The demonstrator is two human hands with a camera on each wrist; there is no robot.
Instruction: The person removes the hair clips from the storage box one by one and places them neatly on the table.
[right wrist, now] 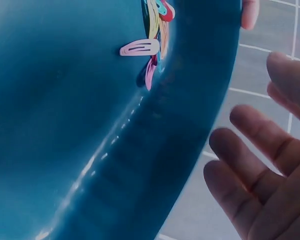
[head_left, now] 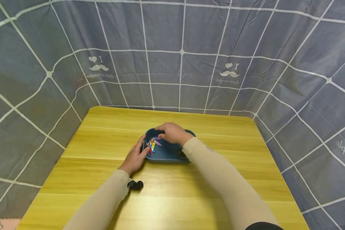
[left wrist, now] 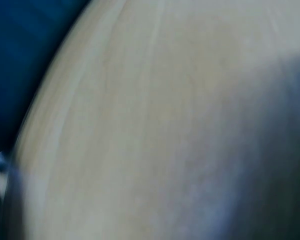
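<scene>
A dark blue plastic basin (head_left: 169,156) stands on the table. Several colourful snap hair clips (head_left: 153,143) lie heaped at its left end; a pink hair clip (right wrist: 140,47) shows close up in the right wrist view. My left hand (head_left: 134,158) grips the basin's left rim, thumb over the edge and fingers along the outside. Above the basin's back rim, my right hand (head_left: 173,132) reaches across with fingers loosely extended. Those fingers (right wrist: 245,160) are spread beside the rim in the right wrist view, holding nothing. The left wrist view is blurred, mostly tabletop with a basin corner (left wrist: 25,55).
The yellow wood-grain table (head_left: 218,188) extends around the basin on all sides. A grey cloth with white grid lines (head_left: 164,67) hangs behind it and along both sides. A small black device (head_left: 135,185) is strapped at the left wrist.
</scene>
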